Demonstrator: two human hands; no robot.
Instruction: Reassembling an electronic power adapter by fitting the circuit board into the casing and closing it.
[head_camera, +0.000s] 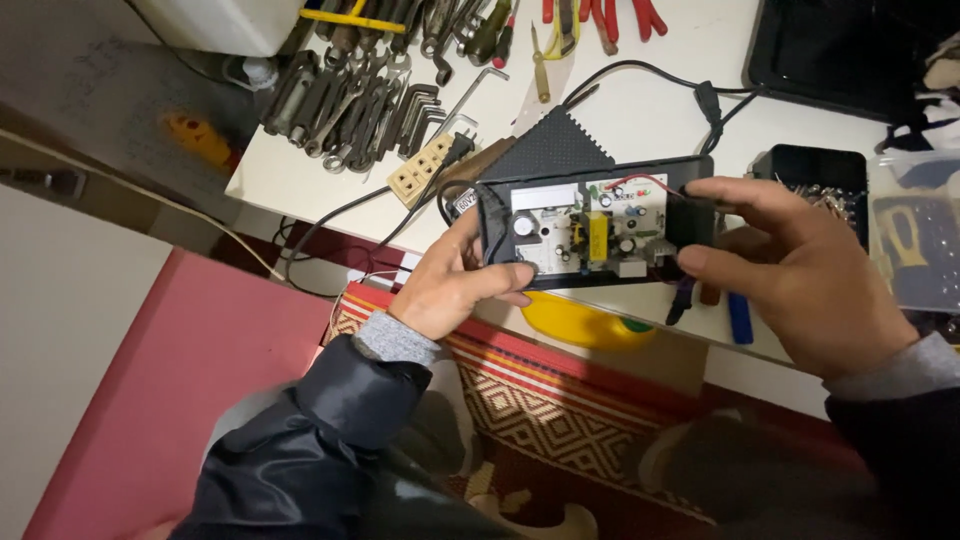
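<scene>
Head view looks down on an opened power adapter (597, 222), a black rectangular case with its cover off and a white circuit board (588, 232) exposed inside, held just above the near edge of a white workbench (640, 110). The left hand (455, 285) grips the case's left end, thumb laid along its lower edge and fingers curled behind it. The right hand (800, 275) clasps the right end, index finger stretched over the top corner and thumb pressing the lower corner. The step in hand looks like steadying and inspecting the exposed board. A next move, as I judge it, would call for one hand to keep the case level while the other frees itself for a tool. Wrenches and hex keys (350, 95) lie at the far left of the bench, a black power cord (700, 95) runs behind the case, and a yellow object (575, 322) sits just below it.
</scene>
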